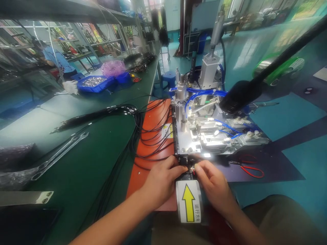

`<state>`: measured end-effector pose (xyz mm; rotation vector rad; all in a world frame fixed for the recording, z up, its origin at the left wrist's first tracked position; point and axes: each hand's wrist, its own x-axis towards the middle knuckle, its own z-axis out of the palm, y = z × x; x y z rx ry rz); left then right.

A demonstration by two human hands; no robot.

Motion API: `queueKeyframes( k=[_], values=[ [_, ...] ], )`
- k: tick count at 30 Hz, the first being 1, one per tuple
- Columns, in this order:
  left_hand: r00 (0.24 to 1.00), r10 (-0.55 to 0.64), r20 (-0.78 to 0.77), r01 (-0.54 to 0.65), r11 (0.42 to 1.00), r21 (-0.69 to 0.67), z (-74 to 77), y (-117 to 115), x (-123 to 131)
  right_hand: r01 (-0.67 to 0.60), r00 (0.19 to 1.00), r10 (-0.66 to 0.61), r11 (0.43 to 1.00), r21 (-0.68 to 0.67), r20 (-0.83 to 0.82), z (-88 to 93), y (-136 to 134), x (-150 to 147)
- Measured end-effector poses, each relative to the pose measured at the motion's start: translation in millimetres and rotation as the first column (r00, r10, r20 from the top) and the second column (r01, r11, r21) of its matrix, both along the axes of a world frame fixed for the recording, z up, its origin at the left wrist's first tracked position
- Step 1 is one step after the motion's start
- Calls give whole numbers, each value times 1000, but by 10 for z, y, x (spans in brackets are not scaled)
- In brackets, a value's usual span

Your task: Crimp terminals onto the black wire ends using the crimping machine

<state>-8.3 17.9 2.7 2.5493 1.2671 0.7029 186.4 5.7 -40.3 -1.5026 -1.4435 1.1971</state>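
My left hand (163, 180) rests over the front end of the black track beside the metal machine (204, 132), thumb and index finger closed near a small part too small to make out. Close on its right, my right hand (213, 178) pinches at the same spot, where a little red and white shows between the fingertips. Just below the hands is a white label (189, 201) with a yellow arrow. Black cables (153, 136) run in loops over the orange plate (150, 119) to the machine's left edge.
Red-handled scissors or pliers (251, 170) lie right of my right hand. Two wrenches (61, 154) and a cable bundle (99, 115) lie on the green table (102, 149). A blue tray (94, 83) stands farther back. A black arm (268, 71) slants over the machine. A person (58, 59) is at far left.
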Motion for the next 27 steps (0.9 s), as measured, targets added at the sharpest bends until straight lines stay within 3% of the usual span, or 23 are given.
queueKeyframes(
  k=[16,22,27],
  values=[
    [994,-39,-104,47,996,74,-31,6,-18,24,1000,-24,1000,18,-11,1,15,-31],
    [994,-42,-103,48,997,56,-44,10,-22,15,994,-28,993,-118,-110,-19,-76,50],
    [991,-29,-127,31,999,13,-59,6,-26,-58,977,25,987,-151,-211,29,-129,91]
  ],
)
